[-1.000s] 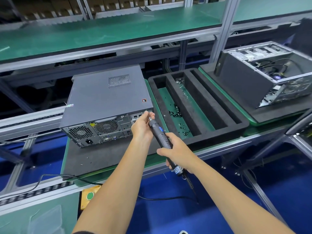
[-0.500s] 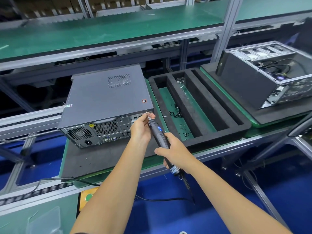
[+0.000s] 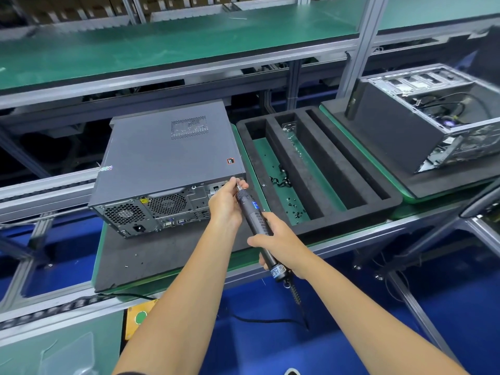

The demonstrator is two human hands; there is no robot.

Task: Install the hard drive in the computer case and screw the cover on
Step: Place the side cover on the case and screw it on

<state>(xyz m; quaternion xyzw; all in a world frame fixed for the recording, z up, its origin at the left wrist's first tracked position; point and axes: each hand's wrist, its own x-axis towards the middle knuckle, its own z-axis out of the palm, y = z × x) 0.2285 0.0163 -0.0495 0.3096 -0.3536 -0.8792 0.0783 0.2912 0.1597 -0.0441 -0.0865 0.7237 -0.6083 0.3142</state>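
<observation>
Assembly line bench, green mats, aluminium rails, blue floor below. On a dark foam pad (image 3: 162, 255) lies the closed computer case (image 3: 167, 163), cover on, rear panel facing the person. The right hand (image 3: 281, 242) wraps its curled fingers round the body of the electric screwdriver (image 3: 253, 215), cord trailing down behind the wrist. The left hand (image 3: 224, 201) is up at the tool's front end, thumb and fingertips pinching just behind the bit, right at the case's rear upper-right corner. Just right of those fingers sits a black foam tray (image 3: 319, 169) with loose screws (image 3: 296, 209) in its green-floored slot. Further right, an open case (image 3: 422, 117) rests tilted.
</observation>
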